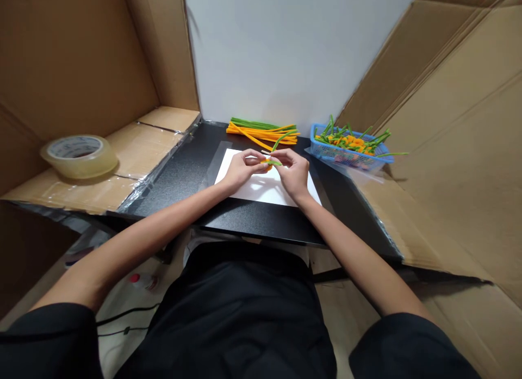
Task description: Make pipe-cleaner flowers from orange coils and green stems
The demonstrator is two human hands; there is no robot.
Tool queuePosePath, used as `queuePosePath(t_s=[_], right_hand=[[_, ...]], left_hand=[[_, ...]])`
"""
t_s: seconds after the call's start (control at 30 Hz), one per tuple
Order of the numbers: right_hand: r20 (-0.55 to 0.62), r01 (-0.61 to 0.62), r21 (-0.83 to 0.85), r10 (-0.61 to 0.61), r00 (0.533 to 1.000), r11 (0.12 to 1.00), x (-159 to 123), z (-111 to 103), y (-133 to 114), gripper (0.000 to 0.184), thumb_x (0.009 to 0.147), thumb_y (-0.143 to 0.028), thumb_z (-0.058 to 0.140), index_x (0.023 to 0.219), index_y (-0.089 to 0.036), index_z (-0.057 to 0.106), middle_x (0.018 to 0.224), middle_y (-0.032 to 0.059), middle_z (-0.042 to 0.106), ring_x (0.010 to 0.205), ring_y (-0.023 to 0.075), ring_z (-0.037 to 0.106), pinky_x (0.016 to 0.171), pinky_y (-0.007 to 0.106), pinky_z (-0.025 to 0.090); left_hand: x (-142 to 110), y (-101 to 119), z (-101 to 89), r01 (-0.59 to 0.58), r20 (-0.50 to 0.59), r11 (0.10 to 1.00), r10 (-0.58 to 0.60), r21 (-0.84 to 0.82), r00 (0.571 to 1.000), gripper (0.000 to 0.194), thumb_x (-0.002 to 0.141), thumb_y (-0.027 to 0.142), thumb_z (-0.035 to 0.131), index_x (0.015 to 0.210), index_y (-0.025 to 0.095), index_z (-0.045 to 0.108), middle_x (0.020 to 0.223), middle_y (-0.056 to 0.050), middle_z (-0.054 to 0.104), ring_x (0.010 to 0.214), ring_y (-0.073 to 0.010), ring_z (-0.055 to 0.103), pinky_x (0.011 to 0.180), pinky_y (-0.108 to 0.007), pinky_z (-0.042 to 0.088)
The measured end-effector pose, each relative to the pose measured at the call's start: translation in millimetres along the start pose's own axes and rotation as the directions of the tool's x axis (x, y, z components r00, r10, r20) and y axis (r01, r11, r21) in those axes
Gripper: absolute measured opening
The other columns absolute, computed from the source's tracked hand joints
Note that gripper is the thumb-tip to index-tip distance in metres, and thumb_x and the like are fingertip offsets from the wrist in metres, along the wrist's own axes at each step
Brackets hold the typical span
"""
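My left hand [243, 169] and my right hand [294, 173] meet above a white sheet [261, 191], fingertips pinched close together. Between them is a small orange pipe cleaner piece [268, 168], bent into a shape that the fingers partly hide. My left fingers close on its side. A green pipe cleaner [282, 140] rises from my right fingertips, slanting up and right, and a short green end points right across the right fingers. How the orange and green parts join cannot be made out.
Straight green and orange pipe cleaners [261, 132] lie behind the sheet on the black table [244, 218]. A blue basket [345, 157] at the right holds several orange and green pieces. At the left, a tape roll [79, 157] sits on cardboard. Cardboard walls flank both sides.
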State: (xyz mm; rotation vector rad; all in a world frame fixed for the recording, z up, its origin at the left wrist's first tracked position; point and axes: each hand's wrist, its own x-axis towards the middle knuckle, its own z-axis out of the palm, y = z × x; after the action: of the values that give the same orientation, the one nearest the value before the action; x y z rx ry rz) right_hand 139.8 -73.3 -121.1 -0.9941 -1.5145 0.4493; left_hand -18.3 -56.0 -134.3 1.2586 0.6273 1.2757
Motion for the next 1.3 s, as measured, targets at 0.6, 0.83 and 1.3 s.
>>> queuePosePath(t_s=[0.6, 0.83, 1.3], right_hand=[[0.292, 0.394, -0.318, -0.306, 0.906, 0.863, 5.5, -3.8, 9.6, 0.029, 0.095, -0.021, 0.051, 0.108, -0.024, 0.077, 0.091, 0.0074, 0.064, 0.088, 0.0229, 0.059, 0.081, 0.038, 0.049], [0.316, 0.439, -0.246, -0.356, 0.879, 0.864, 8.0, -6.7, 7.6, 0.025, 0.092, -0.017, 0.057, 0.109, -0.022, 0.075, 0.095, 0.0081, 0.065, 0.089, 0.0228, 0.060, 0.080, 0.037, 0.050], [0.263, 0.493, -0.378, -0.420, 0.869, 0.783, 9.4, -17.6, 7.2, 0.012, 0.091, -0.028, 0.065, 0.092, -0.022, 0.075, 0.086, 0.0064, 0.072, 0.080, 0.0221, 0.061, 0.074, 0.036, 0.051]], left_hand=[[1.6, 3.7, 0.0, -0.016, -0.114, 1.000, 0.014, -0.014, 0.993, 0.047, 0.056, 0.017, 0.088, 0.093, 0.014, 0.058, 0.080, -0.004, 0.074, 0.075, -0.0193, 0.073, 0.077, -0.037, 0.061], [4.2, 4.8, -3.7, -0.038, -0.088, 0.999, 0.036, -0.021, 0.995, 0.037, 0.058, 0.021, 0.087, 0.083, 0.015, 0.061, 0.078, -0.003, 0.073, 0.078, -0.0187, 0.072, 0.080, -0.038, 0.061], [4.6, 9.7, -5.6, -0.061, 0.018, 0.996, 0.060, 0.059, 0.998, 0.040, 0.062, 0.029, 0.087, 0.091, 0.013, 0.065, 0.089, -0.009, 0.076, 0.082, -0.0231, 0.074, 0.074, -0.035, 0.062]])
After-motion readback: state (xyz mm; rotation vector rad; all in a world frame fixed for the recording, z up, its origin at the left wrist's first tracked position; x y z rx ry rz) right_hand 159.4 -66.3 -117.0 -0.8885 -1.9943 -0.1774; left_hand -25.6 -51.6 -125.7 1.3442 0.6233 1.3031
